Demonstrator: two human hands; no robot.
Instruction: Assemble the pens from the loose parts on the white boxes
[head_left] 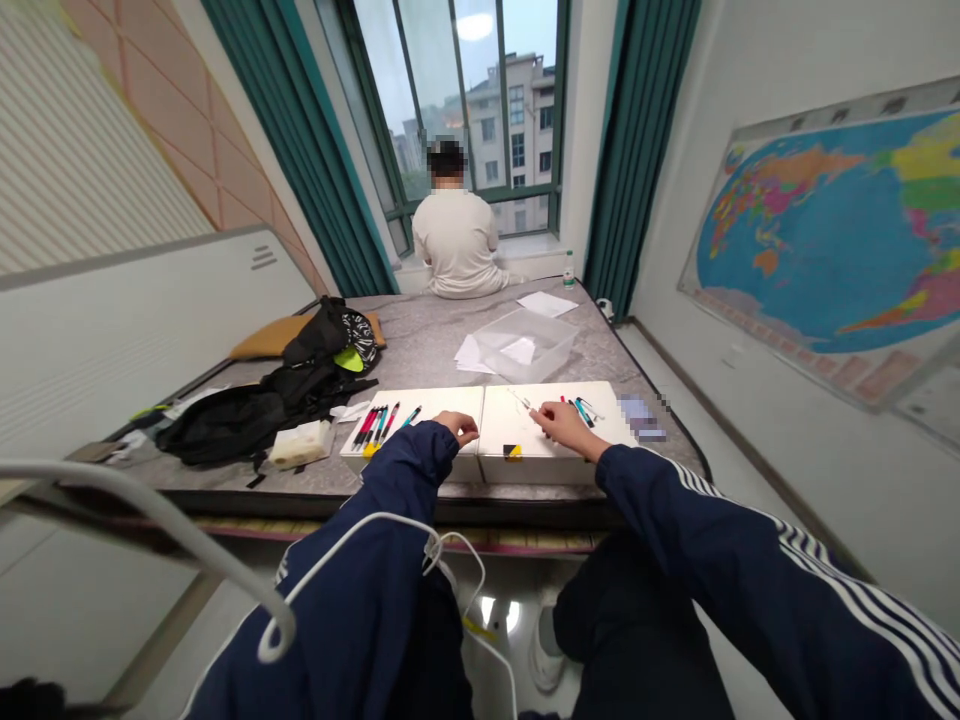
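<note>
Over the right white box, my right hand pinches a slim pale pen part that points up and to the left. My left hand is closed, thumb and fingers together, above the inner edge of the left white box; what it holds, if anything, is too small to see. Several pens in red, black and blue lie side by side on the left box. More pens and pen pieces lie just beyond my right hand.
Behind the boxes stand a clear plastic bin and white paper sheets. A black backpack and a tissue pack lie left. A person sits at the window near a bottle. A white cable crosses my left arm.
</note>
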